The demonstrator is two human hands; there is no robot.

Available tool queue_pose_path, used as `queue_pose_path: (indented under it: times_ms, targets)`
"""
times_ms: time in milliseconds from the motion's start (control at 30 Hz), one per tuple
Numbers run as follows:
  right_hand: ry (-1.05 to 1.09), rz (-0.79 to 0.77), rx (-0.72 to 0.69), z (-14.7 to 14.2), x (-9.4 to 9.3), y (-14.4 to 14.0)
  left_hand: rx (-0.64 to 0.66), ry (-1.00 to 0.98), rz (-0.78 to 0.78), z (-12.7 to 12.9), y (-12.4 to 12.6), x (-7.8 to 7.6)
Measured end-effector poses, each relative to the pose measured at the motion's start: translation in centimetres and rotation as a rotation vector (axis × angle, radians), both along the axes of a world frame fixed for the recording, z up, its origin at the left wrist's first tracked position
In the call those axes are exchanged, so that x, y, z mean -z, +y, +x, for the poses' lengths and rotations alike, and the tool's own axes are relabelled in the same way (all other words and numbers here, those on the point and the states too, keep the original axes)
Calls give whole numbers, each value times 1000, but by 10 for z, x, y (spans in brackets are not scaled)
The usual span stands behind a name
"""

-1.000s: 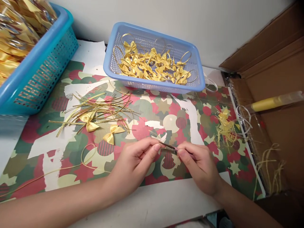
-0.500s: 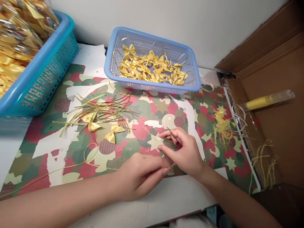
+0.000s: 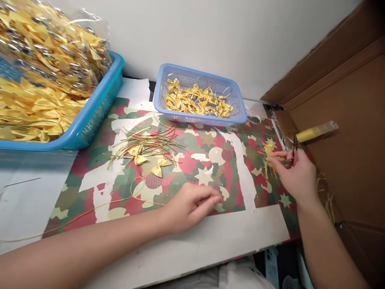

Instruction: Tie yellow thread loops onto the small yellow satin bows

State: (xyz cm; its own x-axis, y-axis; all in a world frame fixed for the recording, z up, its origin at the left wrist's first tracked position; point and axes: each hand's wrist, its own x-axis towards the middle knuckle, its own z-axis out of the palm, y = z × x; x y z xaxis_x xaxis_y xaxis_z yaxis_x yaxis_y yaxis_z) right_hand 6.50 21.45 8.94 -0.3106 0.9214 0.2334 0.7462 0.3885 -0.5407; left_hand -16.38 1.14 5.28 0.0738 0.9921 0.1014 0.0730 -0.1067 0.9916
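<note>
My left hand (image 3: 195,206) lies low over the patterned sheet with its fingers closed in a pinch. A thin yellow cord (image 3: 141,196) loops from the left and runs into this hand; its end is hidden there. My right hand (image 3: 296,170) is at the right side, closed around small dark thread snips (image 3: 295,145) that stick up between the fingers. Thumb and forefinger touch or hover by a little heap of yellow thread scraps (image 3: 270,145). Two yellow ribbon bows, one (image 3: 161,166) by itself and one (image 3: 137,154) on gold wire ties (image 3: 150,140), lie left of centre.
A blue basket (image 3: 200,118) of bows with gold loops stands at the back. The larger blue basket (image 3: 99,112) at left holds bows and a bulging clear bag (image 3: 60,48). A cardboard wall (image 3: 345,100) bounds the right, with a yellow tube (image 3: 317,131) before it.
My right hand has moved right with the snips, from beside the left hand to the thread scraps. The view has shifted left; my left hand stays in its place on the table.
</note>
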Motion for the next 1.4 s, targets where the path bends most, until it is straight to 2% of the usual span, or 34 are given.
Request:
queue_pose_path:
  times_ms: [100, 167, 233, 300, 400, 533, 600, 667, 767, 867, 1067, 1267, 1400]
  targets:
    - [-272, 106, 12, 25, -4, 8, -38, -365, -289, -1, 5, -1]
    - [-352, 84, -86, 20, -2, -1, -23, -598, -382, -2, 6, 0]
    - [-412, 36, -223, 2, 2, -17, 2, -724, -387, -3, 7, 1]
    - [-515, 27, -298, -20, 5, -32, 32, -751, -359, -5, 6, 1]
    - [-643, 66, -326, -45, 10, -47, 64, -746, -321, -6, 4, -2]
    - [-678, 161, -358, -56, 16, -50, 92, -759, -293, -7, 3, -6]
    - [-624, 185, -375, -57, 16, -52, 100, -771, -296, -7, 3, -7]
    - [-434, 176, -426, -59, 12, -58, 105, -783, -308, -7, 4, -8]
    - [13, 51, -606, -67, -3, -76, 112, -761, -328, -9, 5, -11]
    - [216, -74, -766, -80, -15, -89, 120, -659, -348, -14, 7, -17]
    - [289, -72, -847, -101, -19, -88, 151, -468, -400, -32, 12, -40]
    - [222, 23, -908, -110, -33, -83, 207, -444, -468, -45, 18, -65]
    - [190, -23, -941, -113, -41, -80, 197, -443, -550, -53, 23, -77]
